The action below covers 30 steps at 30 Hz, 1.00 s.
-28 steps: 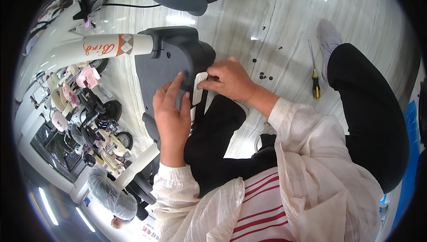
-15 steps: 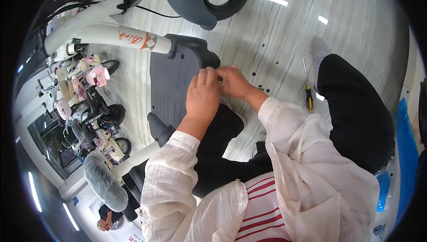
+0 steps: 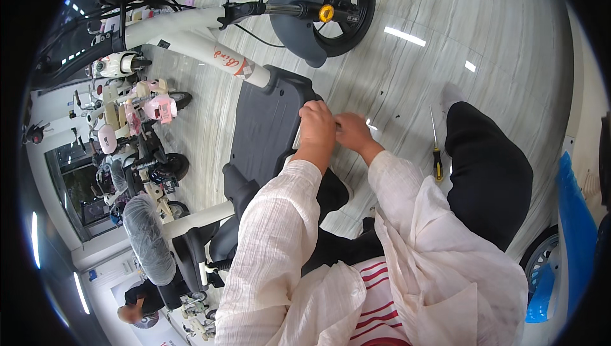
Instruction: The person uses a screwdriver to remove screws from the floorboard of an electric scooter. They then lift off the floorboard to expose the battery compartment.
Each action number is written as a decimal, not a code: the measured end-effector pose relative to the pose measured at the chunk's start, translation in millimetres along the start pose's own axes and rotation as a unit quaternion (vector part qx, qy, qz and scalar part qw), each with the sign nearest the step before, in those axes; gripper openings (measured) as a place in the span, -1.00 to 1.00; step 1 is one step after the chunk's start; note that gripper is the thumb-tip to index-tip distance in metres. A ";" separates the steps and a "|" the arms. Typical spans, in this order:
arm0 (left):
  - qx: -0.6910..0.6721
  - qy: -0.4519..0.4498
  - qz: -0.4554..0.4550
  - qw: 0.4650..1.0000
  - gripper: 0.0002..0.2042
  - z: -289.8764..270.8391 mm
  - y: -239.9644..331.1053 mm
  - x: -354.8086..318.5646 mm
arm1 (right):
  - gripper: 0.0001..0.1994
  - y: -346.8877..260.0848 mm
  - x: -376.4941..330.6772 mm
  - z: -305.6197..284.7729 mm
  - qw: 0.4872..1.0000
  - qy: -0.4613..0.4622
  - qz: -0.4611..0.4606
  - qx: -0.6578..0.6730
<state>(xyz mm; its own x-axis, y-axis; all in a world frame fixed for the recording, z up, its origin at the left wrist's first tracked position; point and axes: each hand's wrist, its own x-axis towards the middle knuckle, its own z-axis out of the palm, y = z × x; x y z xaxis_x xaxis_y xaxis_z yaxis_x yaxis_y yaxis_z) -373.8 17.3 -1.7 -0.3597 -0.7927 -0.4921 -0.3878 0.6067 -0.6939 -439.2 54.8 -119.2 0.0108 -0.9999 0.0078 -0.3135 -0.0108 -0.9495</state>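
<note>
A dark grey footboard [image 3: 262,133] of a white electric bike lies before me. At its right edge, my left hand [image 3: 317,128] is closed, with its fingers bent over the rim. Close beside it, my right hand [image 3: 354,133] is closed too, its thumb and fingers pressed together at the footboard's side. What the right fingers hold, if anything, is hidden. The bike's white frame tube [image 3: 207,60] rises from the footboard's far end. On the floor to the right lies a screwdriver [image 3: 437,158] with a yellow and black handle.
The bike's front wheel [image 3: 356,15] and grey fender [image 3: 296,12] are at the far side. A small dark piece [image 3: 398,116] lies on the floor. More bikes [image 3: 149,107] stand along the left. A person [image 3: 143,298] is at the lower left. Blue plastic [image 3: 573,219] hangs at the right.
The view has shifted, so the bike appears lower and farther right. Both hands stay at the footboard's right edge, with a slightly wider gap between them.
</note>
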 end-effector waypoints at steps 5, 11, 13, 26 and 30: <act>0.016 -0.003 -0.021 1.000 -0.75 -10.2 1.9 7.7 | -0.60 51.2 -52.7 -24.6 0.947 -0.062 0.243 -0.202; -0.020 -0.030 -0.073 0.997 -0.78 -3.0 6.7 17.8 | -0.65 93.9 -78.3 -34.7 0.872 -0.071 0.343 -0.342; -0.039 -0.039 -0.079 0.995 -0.78 -1.4 7.9 17.1 | -0.68 109.0 -86.4 -40.4 0.867 -0.046 0.347 -0.355; -0.151 0.067 -0.107 0.980 -0.79 -26.2 2.8 13.8 | -0.59 97.9 -47.0 -9.1 0.977 0.188 0.100 0.031; -0.284 0.079 -0.116 0.949 -0.79 -9.0 -13.9 -2.5 | -0.52 -55.6 -4.9 5.5 0.946 0.095 -0.103 0.293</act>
<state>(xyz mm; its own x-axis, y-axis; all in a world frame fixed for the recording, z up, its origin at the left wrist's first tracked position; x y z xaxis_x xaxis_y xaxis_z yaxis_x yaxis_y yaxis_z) -375.1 11.4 14.0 -0.3151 -0.9171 -0.2445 -0.8500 0.3872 -0.3572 -416.6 60.3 -68.2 -0.1730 -0.9610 0.2158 0.2572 -0.2556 -0.9320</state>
